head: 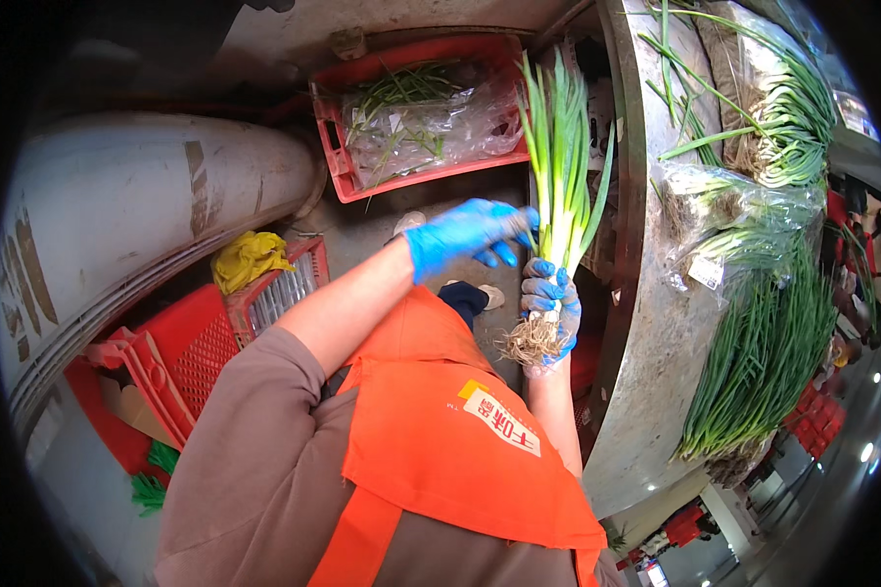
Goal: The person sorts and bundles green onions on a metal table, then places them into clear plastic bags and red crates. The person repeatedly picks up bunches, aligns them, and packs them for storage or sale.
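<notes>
My right hand, in a stained blue glove, is closed around the white stems of a bunch of spring onions. The green leaves point away from me, and the stringy roots hang out below the fist, towards my apron. My left hand, also gloved in blue and slightly blurred, reaches across to the left side of the bunch just above the right hand. Its fingers are bent beside the leaf bases; whether they pinch a leaf cannot be made out.
On the worktop at right lie loose spring onions, bagged ones and another heap. A red crate ahead contains plastic film and green scraps. Red crates, a yellow plastic bag and a large grey cylinder stand left.
</notes>
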### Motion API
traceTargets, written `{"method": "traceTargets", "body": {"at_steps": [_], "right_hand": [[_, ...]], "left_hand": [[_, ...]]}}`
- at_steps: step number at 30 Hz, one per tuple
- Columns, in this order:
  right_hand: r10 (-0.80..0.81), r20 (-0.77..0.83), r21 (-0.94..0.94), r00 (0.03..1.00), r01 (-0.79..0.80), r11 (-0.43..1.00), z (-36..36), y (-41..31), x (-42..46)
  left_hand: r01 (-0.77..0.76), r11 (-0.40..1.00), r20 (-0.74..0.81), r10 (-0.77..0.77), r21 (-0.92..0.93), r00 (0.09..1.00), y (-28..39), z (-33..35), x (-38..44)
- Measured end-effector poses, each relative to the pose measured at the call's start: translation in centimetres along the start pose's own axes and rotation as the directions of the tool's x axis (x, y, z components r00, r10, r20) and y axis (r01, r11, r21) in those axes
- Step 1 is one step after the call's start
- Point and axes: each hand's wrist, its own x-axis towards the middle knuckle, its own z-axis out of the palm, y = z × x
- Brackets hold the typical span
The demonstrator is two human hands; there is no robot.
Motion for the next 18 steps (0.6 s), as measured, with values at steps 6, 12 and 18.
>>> {"method": "traceTargets", "body": {"at_steps": [6,12,18], "right_hand": [[0.012,0.021,0.088,1.000,-0.014,0.996,0.0,0.5,0.3],[0.033,-0.002,0.051,0.999,-0.033,0.998,0.0,0.7,-0.9],[-0.192,-0.243,-0.674,0.951,-0.023,0.739,1.7,1.6,-1.0]], "left_hand": [[-0.002,0.995,-0.106,-0.008,-0.096,0.994,-1.7,1.7,-0.5],[-0.295,0.955,-0.513,0.250,-0.007,0.821,-1.3,-3.4,-0.4],[0.167,0.982,-0.393,-0.188,-0.087,0.900,-1.6,-8.9,0.5]]}}
